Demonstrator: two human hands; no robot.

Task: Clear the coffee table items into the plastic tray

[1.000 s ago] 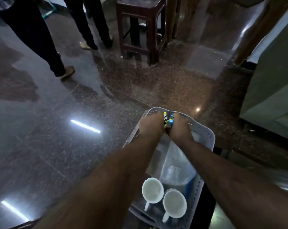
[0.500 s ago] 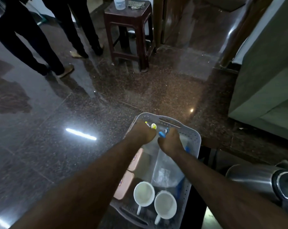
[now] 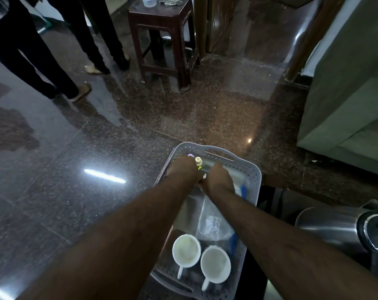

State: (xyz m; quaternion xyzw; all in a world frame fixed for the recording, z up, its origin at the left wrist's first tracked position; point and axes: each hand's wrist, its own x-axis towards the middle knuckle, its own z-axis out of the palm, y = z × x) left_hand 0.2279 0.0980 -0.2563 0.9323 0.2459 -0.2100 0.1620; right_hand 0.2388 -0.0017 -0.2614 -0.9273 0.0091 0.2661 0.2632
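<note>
Two white cups [image 3: 202, 257] already sit in the perforated plastic tray [image 3: 252, 176]; your left hand [image 3: 182, 168] and right hand [image 3: 218, 180] close together over small markers [image 3: 198, 162] at its far end, apparently bunching them so none scatter

Both bare forearms extend forward and converge, wrists close together. The left hand [image 3: 184, 167] and right hand [image 3: 218, 180] are side by side, knuckles up, fingers curled downward and closed; what the fingers hold is hidden.
</note>
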